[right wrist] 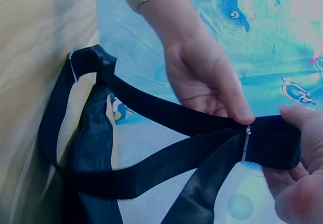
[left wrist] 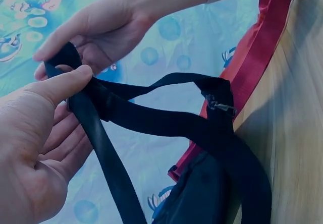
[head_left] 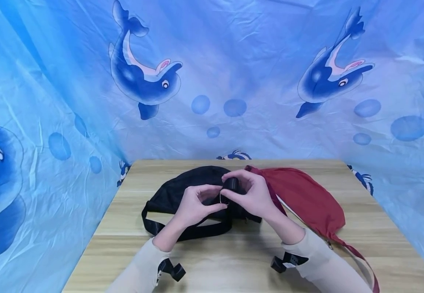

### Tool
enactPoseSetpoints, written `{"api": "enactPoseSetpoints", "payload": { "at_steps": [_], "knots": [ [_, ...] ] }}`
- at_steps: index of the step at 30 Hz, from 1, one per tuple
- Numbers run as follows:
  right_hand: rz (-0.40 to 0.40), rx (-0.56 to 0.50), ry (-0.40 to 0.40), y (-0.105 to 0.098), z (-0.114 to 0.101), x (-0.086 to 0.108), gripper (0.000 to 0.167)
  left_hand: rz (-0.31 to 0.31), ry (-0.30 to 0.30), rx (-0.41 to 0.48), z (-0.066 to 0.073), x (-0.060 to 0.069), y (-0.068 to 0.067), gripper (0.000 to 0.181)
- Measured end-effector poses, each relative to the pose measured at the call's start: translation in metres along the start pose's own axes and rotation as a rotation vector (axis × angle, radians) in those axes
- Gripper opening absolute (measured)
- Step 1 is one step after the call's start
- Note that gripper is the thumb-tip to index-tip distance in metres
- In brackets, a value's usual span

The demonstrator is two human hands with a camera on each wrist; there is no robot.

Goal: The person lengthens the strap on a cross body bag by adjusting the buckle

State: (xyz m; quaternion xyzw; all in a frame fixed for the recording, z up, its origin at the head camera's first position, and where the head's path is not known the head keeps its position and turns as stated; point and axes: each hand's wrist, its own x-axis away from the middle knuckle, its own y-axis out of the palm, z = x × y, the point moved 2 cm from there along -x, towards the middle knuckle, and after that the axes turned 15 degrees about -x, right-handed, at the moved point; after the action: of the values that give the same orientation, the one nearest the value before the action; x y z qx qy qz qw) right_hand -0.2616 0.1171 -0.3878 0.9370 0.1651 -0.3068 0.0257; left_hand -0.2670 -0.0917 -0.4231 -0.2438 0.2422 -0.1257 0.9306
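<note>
A black bag (head_left: 188, 185) lies on the table, its black strap (head_left: 201, 232) partly raised off the surface. My left hand (head_left: 191, 205) pinches the strap between thumb and fingers, beside a thin metal slider (right wrist: 246, 146) on the webbing. Just beyond that slider, my right hand (head_left: 256, 195) grips a folded loop of the same strap (right wrist: 272, 143), thumb on one side and fingers on the other. From the slider, several lengths of webbing run down toward the bag. The right wrist view hides some of the left fingertips behind the strap.
A red bag (head_left: 303, 195) lies right of the black one, and its strap (head_left: 362, 254) trails toward the front right. The wooden table (head_left: 124, 256) ends at a blue dolphin-printed curtain (head_left: 270, 134) at the back and sides.
</note>
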Motion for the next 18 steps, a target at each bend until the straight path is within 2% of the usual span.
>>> {"api": "enactPoseSetpoints", "payload": {
  "at_steps": [3, 6, 9, 12, 14, 18],
  "knots": [
    [0.033, -0.003, 0.005, -0.003, 0.002, 0.001, 0.05, 0.014, -0.01, 0.006, 0.0, -0.001, -0.002, 0.042],
    [0.004, 0.087, 0.06, -0.005, 0.01, 0.009, 0.057, 0.041, -0.014, 0.017, 0.001, -0.002, -0.007, 0.043],
    [-0.034, 0.235, 0.076, -0.004, 0.02, 0.02, 0.05, 0.059, -0.017, 0.03, 0.002, -0.003, -0.011, 0.042],
    [-0.03, 0.329, 0.058, -0.005, 0.025, 0.027, 0.038, 0.071, -0.033, 0.023, 0.003, -0.002, -0.014, 0.043],
    [-0.035, 0.349, 0.051, -0.009, 0.026, 0.029, 0.037, 0.083, -0.043, 0.032, 0.004, -0.002, -0.015, 0.043],
    [-0.077, 0.322, 0.035, -0.01, 0.024, 0.028, 0.034, 0.096, -0.036, 0.059, 0.007, 0.0, -0.013, 0.043]
  ]
}}
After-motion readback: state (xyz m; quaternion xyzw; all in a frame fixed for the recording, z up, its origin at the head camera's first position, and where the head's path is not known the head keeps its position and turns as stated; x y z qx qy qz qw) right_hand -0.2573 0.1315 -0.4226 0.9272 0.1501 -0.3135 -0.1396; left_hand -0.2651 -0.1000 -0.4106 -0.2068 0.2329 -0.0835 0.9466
